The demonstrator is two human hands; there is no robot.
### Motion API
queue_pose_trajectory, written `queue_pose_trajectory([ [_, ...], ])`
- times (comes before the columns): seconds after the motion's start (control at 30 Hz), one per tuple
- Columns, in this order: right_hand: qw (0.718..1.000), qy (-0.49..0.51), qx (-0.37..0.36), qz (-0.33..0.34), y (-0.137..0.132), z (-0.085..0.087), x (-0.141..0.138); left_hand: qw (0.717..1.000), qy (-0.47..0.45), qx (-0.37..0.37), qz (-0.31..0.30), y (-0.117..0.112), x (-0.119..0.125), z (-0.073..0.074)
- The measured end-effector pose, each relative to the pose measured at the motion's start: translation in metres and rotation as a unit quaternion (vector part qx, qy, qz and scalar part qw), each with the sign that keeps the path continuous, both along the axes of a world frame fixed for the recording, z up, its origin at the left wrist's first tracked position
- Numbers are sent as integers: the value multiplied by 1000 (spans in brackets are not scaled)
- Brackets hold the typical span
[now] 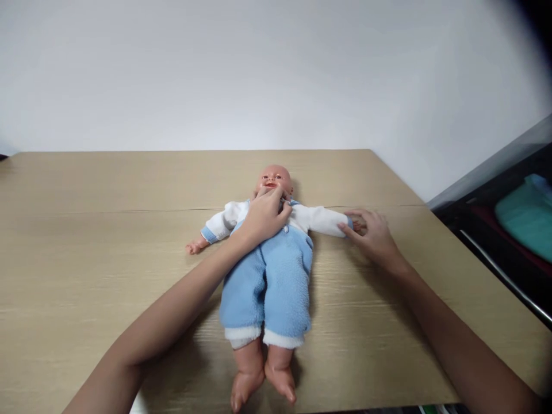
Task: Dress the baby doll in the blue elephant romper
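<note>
While the doll (271, 270) lies face up on the bench (86, 259), the left hand (265, 215) pinches its collar and the right hand (373, 236) grips its sleeve cuff (345, 225); no writing shows.

doll (269, 270) on table (86, 259) ctr, rack (509, 253) to right

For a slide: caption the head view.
Doll on a wooden table, left hand at its collar, right hand pinching its cuff.

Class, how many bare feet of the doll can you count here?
2. On the doll, both stick out of the blue trousers near the front edge of the table: one foot picture-left, the other foot close beside it. Neither is hidden.
</note>
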State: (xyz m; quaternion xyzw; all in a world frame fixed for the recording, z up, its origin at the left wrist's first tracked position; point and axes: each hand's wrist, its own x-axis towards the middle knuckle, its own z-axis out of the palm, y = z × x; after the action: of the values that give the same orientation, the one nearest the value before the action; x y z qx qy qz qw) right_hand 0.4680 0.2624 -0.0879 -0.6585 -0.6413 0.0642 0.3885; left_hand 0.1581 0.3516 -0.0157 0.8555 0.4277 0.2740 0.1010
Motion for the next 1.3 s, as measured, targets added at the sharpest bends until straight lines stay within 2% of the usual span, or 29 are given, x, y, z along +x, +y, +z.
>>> queue_pose_trajectory([
  [0.1,984,-134,112,-33,-9,13,-24,1000,5,18,3,0,-1,-1],
  [0.2,978,-146,148,30,-20,24,-54,999,5,38,6,1,0,-2],
  [0.27,982,-80,116,124,-26,24,-74,999,3,45,8,1,0,-4],
  [0.33,977,24,41,206,-30,18,-90,999,1,46,8,1,-1,-4],
  [0.4,962,118,-37,242,-31,9,-100,999,-2,52,9,1,-1,-4],
  [0.53,934,210,-124,261,-27,6,-101,998,-26,65,6,0,-2,-4],
  [0.67,903,257,-168,301,-25,13,-96,997,-43,59,-10,1,-3,-3],
  [0.73,885,302,-180,306,-25,11,-95,997,-44,60,-20,1,-3,-1],
  [0.8,865,369,-181,289,-23,5,-95,995,-45,69,-47,0,-4,2],
  [0.9,844,454,-164,235,-18,-8,-96,989,-24,86,-121,-6,-4,7],
  [0.97,848,468,-149,199,-14,-12,-96,982,21,86,-169,-11,-4,7],
  [1.1,887,412,-131,163,-12,-8,-98,973,84,58,-208,-22,-1,3],
  [1.2,905,357,-134,191,-13,-1,-99,973,82,18,-214,-25,2,1],
  [1.3,912,325,-122,220,-14,1,-97,979,52,-42,-190,-26,6,2],
])
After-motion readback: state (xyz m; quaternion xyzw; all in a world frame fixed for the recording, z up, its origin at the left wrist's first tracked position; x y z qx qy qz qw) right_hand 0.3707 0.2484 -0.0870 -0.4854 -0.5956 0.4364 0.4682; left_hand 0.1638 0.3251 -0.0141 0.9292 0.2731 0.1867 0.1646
